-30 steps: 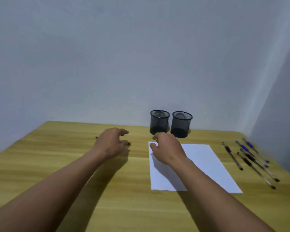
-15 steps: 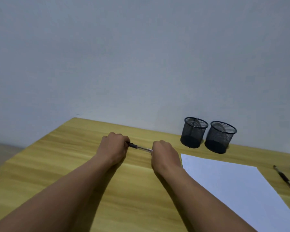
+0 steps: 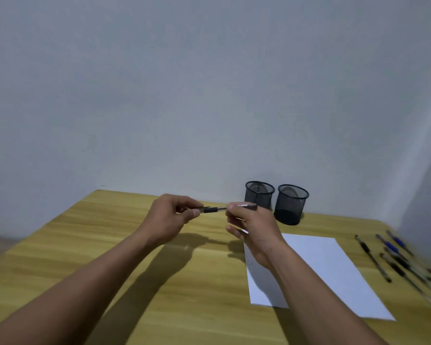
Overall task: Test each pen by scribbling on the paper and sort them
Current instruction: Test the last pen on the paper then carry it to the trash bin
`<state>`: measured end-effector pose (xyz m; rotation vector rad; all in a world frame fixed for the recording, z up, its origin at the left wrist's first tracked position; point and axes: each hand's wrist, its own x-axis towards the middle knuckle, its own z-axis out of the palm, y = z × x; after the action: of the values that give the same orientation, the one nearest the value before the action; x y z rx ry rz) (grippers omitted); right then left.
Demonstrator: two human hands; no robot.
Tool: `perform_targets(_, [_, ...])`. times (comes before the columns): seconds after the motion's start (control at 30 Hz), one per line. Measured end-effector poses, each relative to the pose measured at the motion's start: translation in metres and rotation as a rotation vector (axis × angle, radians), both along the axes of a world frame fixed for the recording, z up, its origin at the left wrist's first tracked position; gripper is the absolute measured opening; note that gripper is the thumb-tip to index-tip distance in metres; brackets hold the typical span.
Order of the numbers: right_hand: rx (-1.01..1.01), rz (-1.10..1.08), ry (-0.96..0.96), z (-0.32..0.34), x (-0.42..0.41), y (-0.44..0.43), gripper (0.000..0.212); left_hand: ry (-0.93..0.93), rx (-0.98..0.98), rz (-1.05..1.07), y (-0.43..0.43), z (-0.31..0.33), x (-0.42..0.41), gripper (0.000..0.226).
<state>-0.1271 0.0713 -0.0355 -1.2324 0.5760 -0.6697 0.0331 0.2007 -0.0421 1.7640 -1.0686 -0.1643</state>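
A black-gripped pen point(image 3: 210, 209) is held level above the table between both hands. My left hand point(image 3: 168, 217) pinches its left end. My right hand point(image 3: 253, 226) grips the right end, where what looks like the cap point(image 3: 249, 206) sticks out past the fingers. A white sheet of paper point(image 3: 334, 267) lies flat to the right, partly under my right forearm. Several more pens point(image 3: 398, 262), black and blue, lie in a row at the table's right edge. Two black mesh pen cups point(image 3: 259, 195) point(image 3: 291, 205) stand side by side near the wall.
The wooden table point(image 3: 110, 245) ends at a plain grey wall behind and at a second wall on the right. Its left corner drops off to the floor. Bare wood stretches to the left of the paper.
Both hands have lifted the pen from the tabletop into the air. The view has swung back right, so the row of pens shows again.
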Motion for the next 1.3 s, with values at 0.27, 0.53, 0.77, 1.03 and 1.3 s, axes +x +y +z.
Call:
perform_targets(0.27, [-0.005,-0.037,-0.034,0.005,-0.045,0.003,0.007,-0.001,-0.017,-0.136,-0.022,0.017,-0.052,0.014])
perform_targets(0.53, [0.025,-0.089,-0.057,0.007,-0.071,-0.012,0.007,-0.106,0.003,-0.132,-0.037,0.016,-0.079,0.01])
perform_targets(0.77, [0.058,-0.123,-0.078,0.001,-0.075,-0.019,0.01,-0.103,0.02,-0.155,-0.047,0.012,-0.084,0.01])
perform_targets(1.03, [0.136,-0.197,-0.15,-0.01,-0.067,-0.022,0.011,-0.23,-0.005,-0.106,-0.059,0.0,-0.084,0.013])
perform_targets(1.3, [0.175,-0.239,-0.135,-0.011,-0.057,-0.03,0.016,-0.171,0.079,-0.124,-0.067,-0.001,-0.079,0.017])
